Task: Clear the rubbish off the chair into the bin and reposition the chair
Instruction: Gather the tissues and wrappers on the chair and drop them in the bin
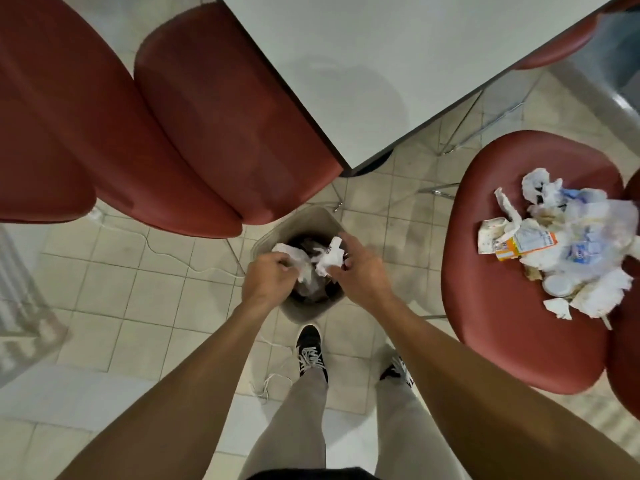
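A small grey bin (304, 311) stands on the tiled floor in front of my feet, with dark rubbish inside. Over its mouth my left hand (266, 280) grips a crumpled white paper (292, 256). Beside it my right hand (360, 270) holds another crumpled white paper (329, 259). A red chair (502, 306) stands to the right. On its seat lies a heap of rubbish (571, 244): crumpled tissues, a thin plastic bag, an orange carton and a white lid.
A white table (381, 64) reaches over the floor ahead, its corner close above the bin. Two more red chairs (156, 133) stand on the left, partly tucked under it. A white cable (166, 254) trails on the tiles. My shoes (311, 348) stand just behind the bin.
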Tool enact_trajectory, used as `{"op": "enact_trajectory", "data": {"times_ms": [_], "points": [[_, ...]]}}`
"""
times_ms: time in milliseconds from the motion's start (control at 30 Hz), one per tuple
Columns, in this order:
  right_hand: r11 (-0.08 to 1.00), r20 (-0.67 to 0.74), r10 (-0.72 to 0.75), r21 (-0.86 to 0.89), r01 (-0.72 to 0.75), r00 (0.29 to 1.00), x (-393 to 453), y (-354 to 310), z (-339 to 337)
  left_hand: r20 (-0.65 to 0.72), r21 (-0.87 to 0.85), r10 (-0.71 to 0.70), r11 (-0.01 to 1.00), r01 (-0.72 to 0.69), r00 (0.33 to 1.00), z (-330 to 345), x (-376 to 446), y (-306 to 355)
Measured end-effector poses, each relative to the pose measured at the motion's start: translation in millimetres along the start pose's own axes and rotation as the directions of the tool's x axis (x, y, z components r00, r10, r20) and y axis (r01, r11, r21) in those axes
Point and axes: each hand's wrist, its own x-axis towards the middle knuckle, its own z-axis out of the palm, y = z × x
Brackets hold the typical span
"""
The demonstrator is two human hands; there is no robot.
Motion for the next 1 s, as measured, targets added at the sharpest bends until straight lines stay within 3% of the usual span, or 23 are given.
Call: {"op": "enact_trajectory", "data": {"times_ms": [267,467,867,1000], "points": [[0.997,0.052,0.026,0.064,-0.029,0.998,-0.8,20.4,-27.7,0.050,0.046,0.018,0.999,-0.021,0.999,9.5,1.5,28.3],[0.996,-0.002,0.060,0.068,-0.060,0.998,-6.5,68.8,-88.3,0.090,0.078,0.116,0.989,-0.123,0.989,55.6,-10.1,79.0],[0.955,-0.213,0.237,0.232,-0.186,0.948,-35.6,240.6,-226.9,0.293,0.141,0.233,0.949,-0.283,0.927,242.3,-58.1,195.1],[0.935,-0.339,0.340,0.226,-0.274,0.877,-46.5,303.4,-266.5,0.358,0.169,0.283,0.917,-0.360,0.890,315.3,-77.0,230.6]]}}
